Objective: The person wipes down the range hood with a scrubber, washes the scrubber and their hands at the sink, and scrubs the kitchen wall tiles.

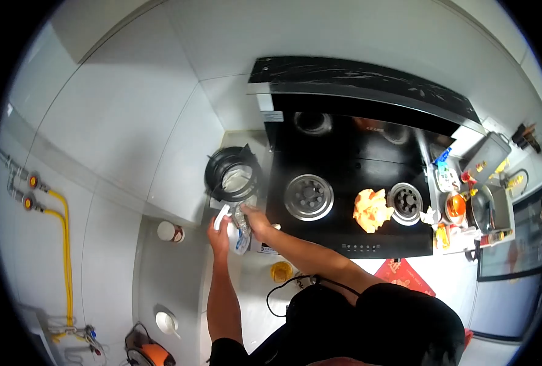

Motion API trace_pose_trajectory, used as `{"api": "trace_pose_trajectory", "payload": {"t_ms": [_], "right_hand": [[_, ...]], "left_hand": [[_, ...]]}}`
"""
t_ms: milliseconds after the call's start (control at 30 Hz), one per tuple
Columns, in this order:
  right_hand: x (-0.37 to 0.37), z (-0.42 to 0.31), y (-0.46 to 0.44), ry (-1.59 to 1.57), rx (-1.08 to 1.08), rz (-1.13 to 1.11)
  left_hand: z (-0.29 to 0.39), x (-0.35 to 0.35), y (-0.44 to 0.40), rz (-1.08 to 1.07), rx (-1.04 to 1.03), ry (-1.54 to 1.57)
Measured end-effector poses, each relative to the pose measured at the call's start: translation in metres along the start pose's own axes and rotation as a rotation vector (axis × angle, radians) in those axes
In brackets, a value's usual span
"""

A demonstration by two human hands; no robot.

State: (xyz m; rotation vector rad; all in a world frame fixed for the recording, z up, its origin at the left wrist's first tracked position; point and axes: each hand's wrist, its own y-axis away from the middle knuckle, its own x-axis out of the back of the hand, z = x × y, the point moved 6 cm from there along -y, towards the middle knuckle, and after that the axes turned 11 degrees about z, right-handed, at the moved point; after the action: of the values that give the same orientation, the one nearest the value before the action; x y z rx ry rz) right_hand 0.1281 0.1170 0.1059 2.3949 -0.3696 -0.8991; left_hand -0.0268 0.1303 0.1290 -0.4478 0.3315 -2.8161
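Observation:
At the left end of the black stove, my left hand (218, 230) is closed on a small white object (222, 216). Close beside it on the right, my right hand (257, 223) is closed on a crumpled, clear plastic packet (242, 229) with some blue on its lower end. Just above both hands sit black round pan supports (223, 175), stacked, with something whitish inside the ring. The fingertips of both hands are partly hidden by what they hold.
An orange crumpled cloth (372, 210) lies on the black stove (356, 174) between two burners. A white jar (170, 232) and a white cup (166, 322) stand at left. Bottles, a red bowl (456, 207) and a pan (482, 208) crowd the right side.

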Motion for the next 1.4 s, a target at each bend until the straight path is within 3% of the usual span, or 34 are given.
{"api": "trace_pose_trajectory", "payload": {"t_ms": [33,133,267,400,467,533,733,800,933,1000,1067,1133,1300,1367,1400], "right_hand": [[0.002,-0.001,0.001,-0.023,-0.038,-0.01],[0.004,-0.005,0.005,-0.002,-0.049,0.019],[0.009,-0.006,0.006,-0.033,-0.181,-0.011],[0.04,-0.026,0.008,-0.24,-0.126,0.042],[0.065,-0.03,0.004,-0.058,-0.143,0.068],[0.083,-0.063,0.03,-0.107,-0.084,0.078],[0.149,-0.181,0.1,-0.151,0.368,0.081],[0.181,-0.216,0.112,-0.131,0.567,0.206],[0.245,-0.265,0.155,-0.058,0.642,0.47],[0.26,-0.281,0.182,-0.586,0.64,0.346],[0.276,-0.295,0.212,-0.595,0.685,0.421],[0.31,-0.314,0.201,-0.378,0.813,0.341],[0.273,-0.38,0.239,-0.206,0.866,0.371],[0.276,-0.418,0.239,-0.006,1.019,0.44],[0.284,-0.44,0.232,0.097,1.105,0.363]], "left_hand": [[-0.011,-0.001,0.001,-0.003,0.121,0.097],[0.02,-0.004,0.008,0.026,0.128,0.174],[0.031,-0.005,0.003,-0.013,0.055,0.019],[0.022,-0.002,-0.012,0.048,0.0,-0.049],[0.005,-0.005,-0.017,0.042,-0.093,-0.011],[-0.002,-0.004,-0.018,0.048,-0.045,-0.042],[0.001,-0.007,-0.022,-0.039,-0.069,-0.052],[-0.002,-0.006,-0.027,-0.077,-0.038,-0.077],[-0.02,0.002,-0.038,-0.095,-0.036,-0.124],[-0.023,0.007,-0.04,-0.067,-0.086,-0.155],[-0.018,0.01,-0.039,-0.075,-0.106,-0.118],[-0.006,0.01,-0.036,-0.078,-0.078,-0.142],[0.001,0.017,-0.034,-0.136,-0.102,-0.19],[0.001,0.026,-0.033,0.029,0.001,0.038],[0.006,0.045,-0.035,0.068,-0.127,-0.011]]}}
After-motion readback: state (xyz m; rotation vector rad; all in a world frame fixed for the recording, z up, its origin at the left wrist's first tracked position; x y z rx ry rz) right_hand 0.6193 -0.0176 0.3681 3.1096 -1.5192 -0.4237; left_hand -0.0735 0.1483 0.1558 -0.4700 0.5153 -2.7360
